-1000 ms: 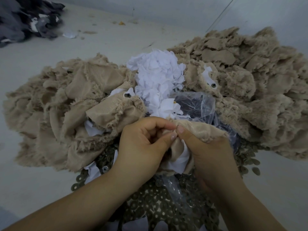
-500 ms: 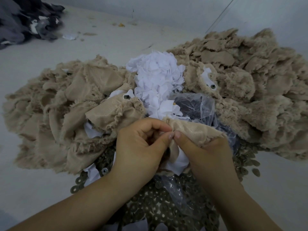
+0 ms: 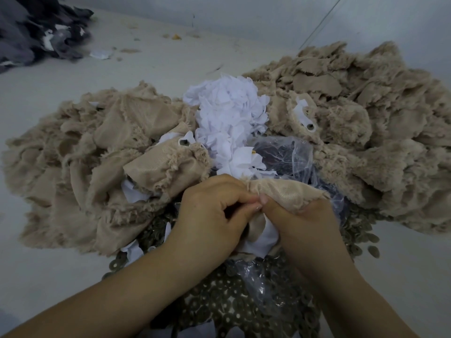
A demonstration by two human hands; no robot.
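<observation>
My left hand [image 3: 214, 215] and my right hand [image 3: 300, 223] meet at the middle, thumbs touching, both pinching one beige fleece piece [image 3: 285, 193] that drapes over my right hand. A white fabric patch [image 3: 266, 236] hangs under that piece between my hands. Whatever sits between the fingertips is hidden. Below my hands lies a heap of dull metal snap rings [image 3: 234, 311] with a clear plastic bag [image 3: 256, 284] on it.
Beige fleece pieces form a pile at left [image 3: 85, 172] and a bigger pile at right [image 3: 366, 132]. White fabric scraps [image 3: 229, 118] are heaped between them, next to a clear bag of dark parts [image 3: 285, 154]. Dark grey cloth [image 3: 36, 28] lies far left on the pale table [image 3: 158, 57].
My hands have stayed together on the beige piece; the fingertips shifted slightly and the fabric's fold over my right hand moved a little.
</observation>
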